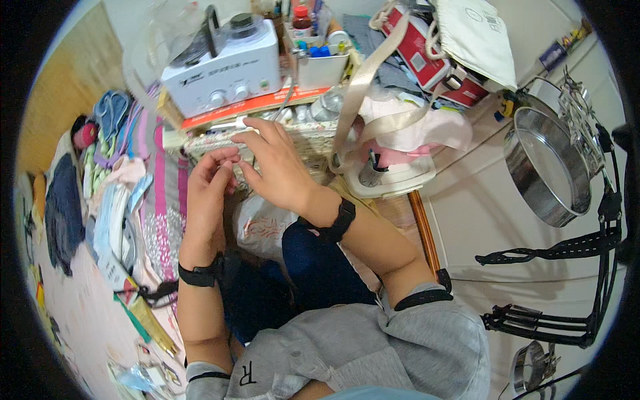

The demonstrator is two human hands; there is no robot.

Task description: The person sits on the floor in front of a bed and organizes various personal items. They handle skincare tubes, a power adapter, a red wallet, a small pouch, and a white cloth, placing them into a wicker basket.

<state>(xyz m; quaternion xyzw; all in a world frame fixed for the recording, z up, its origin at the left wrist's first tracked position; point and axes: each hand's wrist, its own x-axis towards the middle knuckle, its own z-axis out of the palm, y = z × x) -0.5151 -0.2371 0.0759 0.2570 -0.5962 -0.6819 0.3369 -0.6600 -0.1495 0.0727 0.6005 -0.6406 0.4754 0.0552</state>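
My left hand [209, 187] is raised over my lap, its thumb and fingertips drawn together. Whether something small is pinched there is too fine to make out. Close beside it, my right hand [277, 167] has its fingers spread and slightly bent, with nothing visible in its grasp. Below both hands lies a white plastic bag [265, 225] with reddish print, partly covered by my knee. A narrow ledge with a floral cover [300, 137] runs just beyond the fingertips. Each wrist wears a black strap.
Ahead stands a white device with two knobs [225, 75], beside a white bin [322, 67] of small items. A beige strap [372, 65] hangs near a white container [400, 182]. Clothes and face masks [112, 215] crowd the left; a round metal pan [547, 165] hangs right.
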